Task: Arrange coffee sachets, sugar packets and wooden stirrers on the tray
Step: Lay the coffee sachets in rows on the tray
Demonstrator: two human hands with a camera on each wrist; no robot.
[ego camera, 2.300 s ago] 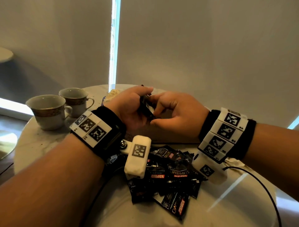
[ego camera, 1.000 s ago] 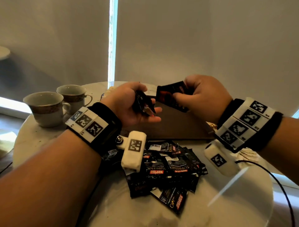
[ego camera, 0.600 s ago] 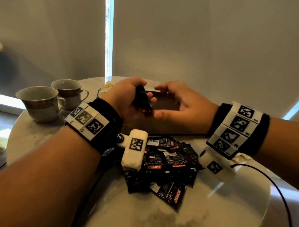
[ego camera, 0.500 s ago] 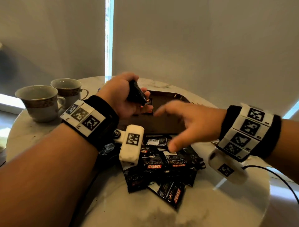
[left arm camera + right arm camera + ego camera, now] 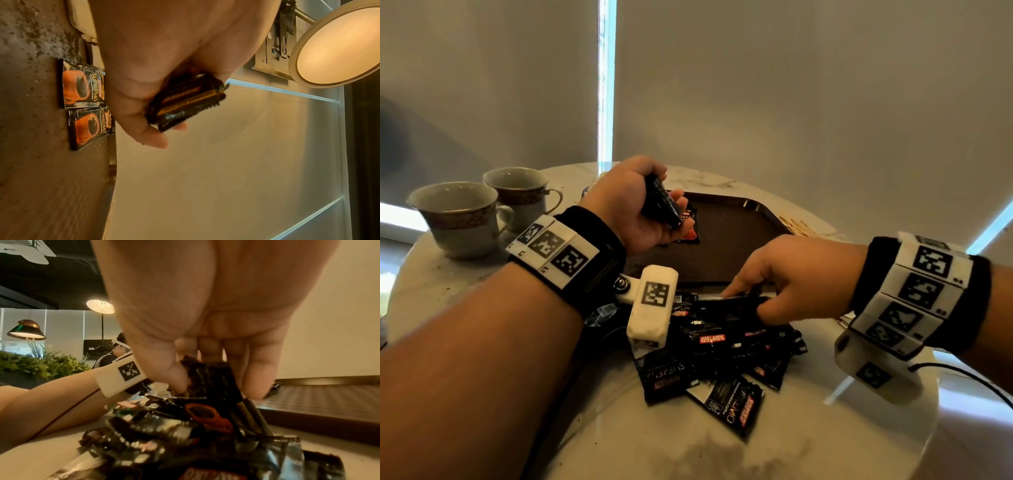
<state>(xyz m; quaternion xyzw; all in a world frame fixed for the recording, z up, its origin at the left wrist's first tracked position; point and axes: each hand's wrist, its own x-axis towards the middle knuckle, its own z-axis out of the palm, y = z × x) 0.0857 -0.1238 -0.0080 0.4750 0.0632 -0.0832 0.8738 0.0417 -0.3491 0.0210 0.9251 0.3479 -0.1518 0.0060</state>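
Note:
My left hand [image 5: 635, 205] hovers over the near left corner of the dark brown tray [image 5: 736, 236] and grips a small stack of black coffee sachets [image 5: 661, 202] [image 5: 185, 99]. Two sachets [image 5: 82, 104] lie flat side by side on the tray under that hand. My right hand [image 5: 784, 277] is down on the pile of black sachets [image 5: 722, 349] in front of the tray. Its thumb and fingers [image 5: 255, 373] pinch one sachet [image 5: 207, 378] at the top of the pile.
Two grey cups [image 5: 482, 205] stand at the back left of the round marble table [image 5: 791, 445]. Pale packets [image 5: 799, 224] lie beside the tray's right rim. A black cable [image 5: 969, 377] runs off my right wrist near the table edge.
My right hand left the left hand, swung down and towards me to the pile, and took hold of a sachet there. The left hand kept its stack and stayed over the tray.

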